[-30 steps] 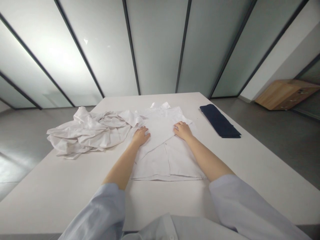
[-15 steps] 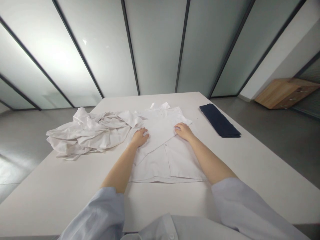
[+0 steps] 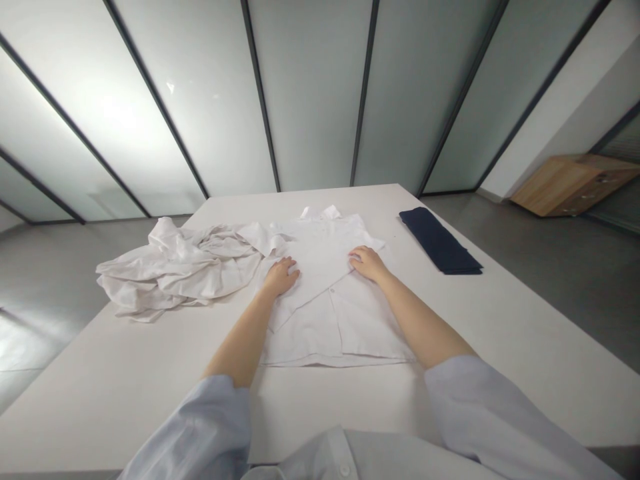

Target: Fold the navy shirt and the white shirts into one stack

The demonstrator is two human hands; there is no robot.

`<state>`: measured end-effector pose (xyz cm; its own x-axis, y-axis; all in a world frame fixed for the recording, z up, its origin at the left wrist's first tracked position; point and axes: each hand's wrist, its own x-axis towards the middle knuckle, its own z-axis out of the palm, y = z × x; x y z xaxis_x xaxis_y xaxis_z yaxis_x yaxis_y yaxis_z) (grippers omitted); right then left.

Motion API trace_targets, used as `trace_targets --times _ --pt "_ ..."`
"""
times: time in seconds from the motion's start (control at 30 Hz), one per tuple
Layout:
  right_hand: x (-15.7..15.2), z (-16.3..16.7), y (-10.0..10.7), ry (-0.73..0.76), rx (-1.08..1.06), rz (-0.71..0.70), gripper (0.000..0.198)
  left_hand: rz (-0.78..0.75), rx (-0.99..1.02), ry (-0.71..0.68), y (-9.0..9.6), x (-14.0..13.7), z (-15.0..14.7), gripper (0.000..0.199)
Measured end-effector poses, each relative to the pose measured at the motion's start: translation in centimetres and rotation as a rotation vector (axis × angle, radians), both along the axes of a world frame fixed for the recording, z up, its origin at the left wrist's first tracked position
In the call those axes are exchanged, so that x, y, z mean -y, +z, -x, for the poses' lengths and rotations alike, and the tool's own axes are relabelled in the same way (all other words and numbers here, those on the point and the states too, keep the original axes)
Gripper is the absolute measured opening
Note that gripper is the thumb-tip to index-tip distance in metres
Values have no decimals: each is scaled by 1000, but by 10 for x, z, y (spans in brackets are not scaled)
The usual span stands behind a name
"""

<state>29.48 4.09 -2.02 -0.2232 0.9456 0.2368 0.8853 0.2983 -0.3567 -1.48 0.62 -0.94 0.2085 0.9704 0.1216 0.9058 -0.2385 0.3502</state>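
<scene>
A white shirt (image 3: 320, 247) lies spread on the table in front of me, its hem toward me and its collar at the far end. One layer is folded over it with a slanting edge, and a button shows below. On the shirt's left side rests my left hand (image 3: 281, 275), open, fingers apart and palm down. Opposite it, my right hand (image 3: 369, 262) touches the shirt near the slanting edge. Its fingers are slightly bent and apart, with no cloth seen gripped between them.
A crumpled heap of white cloth (image 3: 185, 267) lies to the left, touching the shirt's side. Dark navy folded cloth (image 3: 440, 241) lies near the right edge of the white table (image 3: 500, 340). Beyond stand frosted glass panels (image 3: 310, 100) and a wooden cabinet (image 3: 565, 185).
Almost nothing differs. Both hands stay at the same places on the shirt, and the view has shifted very slightly.
</scene>
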Motion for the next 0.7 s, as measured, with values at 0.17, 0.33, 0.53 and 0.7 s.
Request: trace_targets --times 0.17,0.33,0.53,0.7 --pt "-1 -1 -1 0 -24 -13 26 10 13 -7 -1 -1 0 42" --pt "0 0 0 -5 -28 -10 26 16 20 -8 -1 -1 1 42" --pt "-1 -1 0 -9 -19 -4 27 -50 58 22 -4 -2 0 45" --pt "-2 -2 -1 -5 -14 -1 27 -161 134 263 -3 -3 5 41"
